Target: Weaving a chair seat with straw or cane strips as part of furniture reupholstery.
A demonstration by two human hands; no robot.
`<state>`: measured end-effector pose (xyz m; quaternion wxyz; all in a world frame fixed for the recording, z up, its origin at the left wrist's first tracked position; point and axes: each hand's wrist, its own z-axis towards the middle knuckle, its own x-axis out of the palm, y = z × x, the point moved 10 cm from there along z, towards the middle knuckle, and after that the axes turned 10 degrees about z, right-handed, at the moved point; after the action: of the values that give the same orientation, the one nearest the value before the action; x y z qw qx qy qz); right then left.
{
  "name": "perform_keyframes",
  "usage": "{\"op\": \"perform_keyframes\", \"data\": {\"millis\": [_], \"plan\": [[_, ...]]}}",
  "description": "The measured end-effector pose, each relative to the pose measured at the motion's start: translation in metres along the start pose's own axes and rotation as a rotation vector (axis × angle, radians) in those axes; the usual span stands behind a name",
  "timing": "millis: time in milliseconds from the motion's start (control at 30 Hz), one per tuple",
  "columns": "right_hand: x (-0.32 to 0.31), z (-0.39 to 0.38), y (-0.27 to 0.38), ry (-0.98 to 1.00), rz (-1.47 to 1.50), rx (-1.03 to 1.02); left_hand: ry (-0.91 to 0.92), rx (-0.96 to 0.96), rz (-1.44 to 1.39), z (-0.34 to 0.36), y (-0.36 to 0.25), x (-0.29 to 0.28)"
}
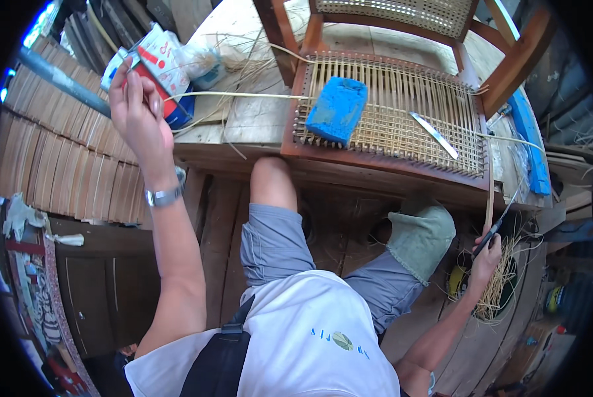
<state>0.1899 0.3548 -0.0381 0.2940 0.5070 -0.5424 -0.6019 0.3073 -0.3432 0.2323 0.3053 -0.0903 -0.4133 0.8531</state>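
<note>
My left hand (139, 112) is raised at the left, its fingers curled around the end of a pale cane strand (243, 94). That strand runs taut to the woven seat (402, 99) of a brown wooden chair. Low at the right, my right hand (487, 255) is closed around a black-handled tool (488, 237) with a long, thin metal end pointing up; its exact kind is unclear. A blue block (338, 109) rests on the left part of the seat. Toward the right side of the weave lies a small silver-bladed knife (434, 135).
Loose cane strands (498, 284) spill from a container beside my right hand. Red, white and blue packages (160, 66) stand behind my left hand. Stacked wooden pieces (58, 159) fill the left side. A green cloth (423, 238) covers my right knee under the bench edge.
</note>
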Motion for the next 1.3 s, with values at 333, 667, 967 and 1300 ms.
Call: {"op": "perform_keyframes", "data": {"millis": [333, 667, 967, 1300], "plan": [[-0.021, 0.037, 0.047, -0.084, -0.480, -0.159, 0.782, -0.021, 1.306, 0.217, 0.404, -0.031], [-0.010, 0.191, 0.048, -0.237, -0.751, -0.339, 0.542, 0.186, 1.001, 0.134, 0.303, 0.026], [0.001, 0.073, 0.069, -0.325, -0.154, -0.664, 0.272, -0.261, 0.721, -0.048, 0.155, -0.014], [-0.203, -0.170, -0.169, -0.970, 0.330, 0.087, 0.474, -0.513, 0.382, -0.237, 0.145, 0.058]]}}
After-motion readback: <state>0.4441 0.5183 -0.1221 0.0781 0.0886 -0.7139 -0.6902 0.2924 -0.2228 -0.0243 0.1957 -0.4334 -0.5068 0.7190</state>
